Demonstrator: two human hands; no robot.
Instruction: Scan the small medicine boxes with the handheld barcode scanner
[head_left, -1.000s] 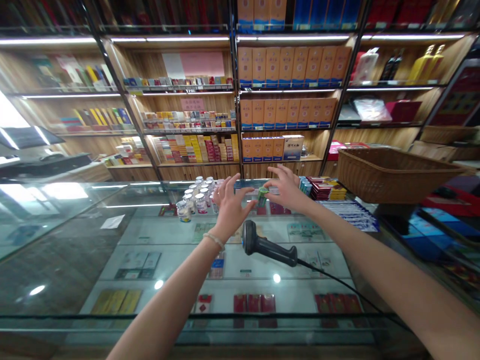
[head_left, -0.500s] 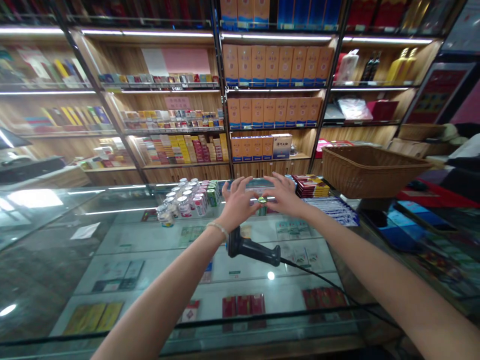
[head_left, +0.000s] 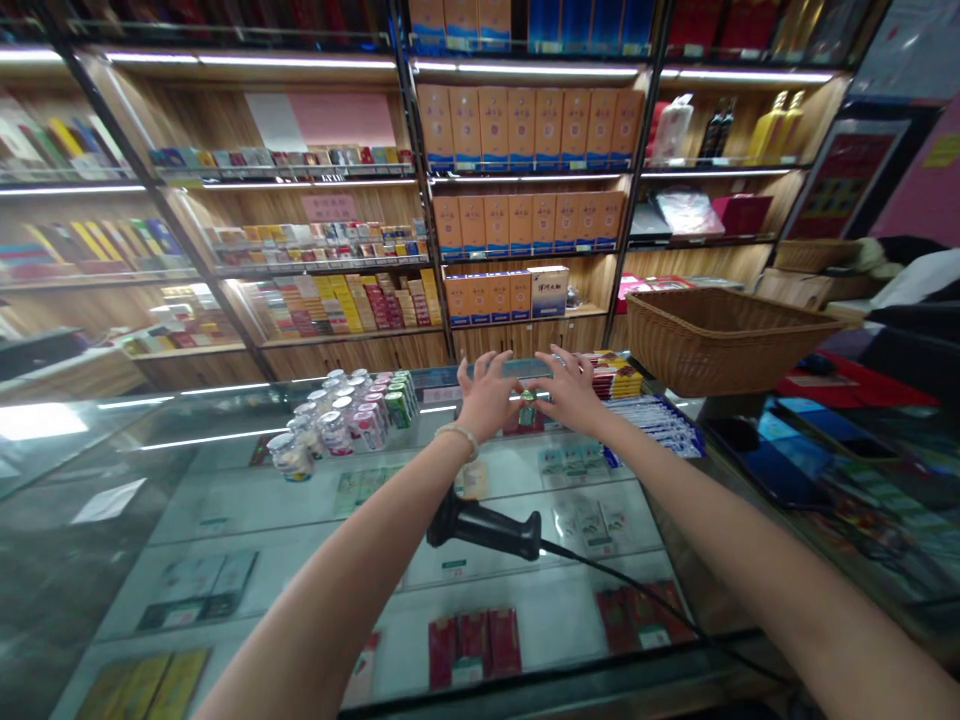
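Between the fingertips of my left hand [head_left: 487, 398] and my right hand [head_left: 571, 395] is a small green item [head_left: 527, 408] over the glass counter. Thumbs and forefingers of both hands meet at its sides, while the other fingers are spread. A black handheld scanner [head_left: 487, 527] lies on the glass below my left wrist, its cable running to the lower right. Rows of small bottles and cans [head_left: 341, 412] stand to the left of my hands. Blue-and-white packets [head_left: 656, 425] lie to the right, in front of stacked red and yellow packs [head_left: 616, 375].
A brown wicker basket [head_left: 731, 340] stands at the right, beside dark flat devices [head_left: 772, 465] and a red mat [head_left: 862, 395]. Packs show beneath the counter glass [head_left: 285, 600]. Shelves of boxes [head_left: 525, 225] line the back wall.
The camera view has shifted, so shelves and counter items appear further left. Both hands remain around the small green item, with nearly the same pose.
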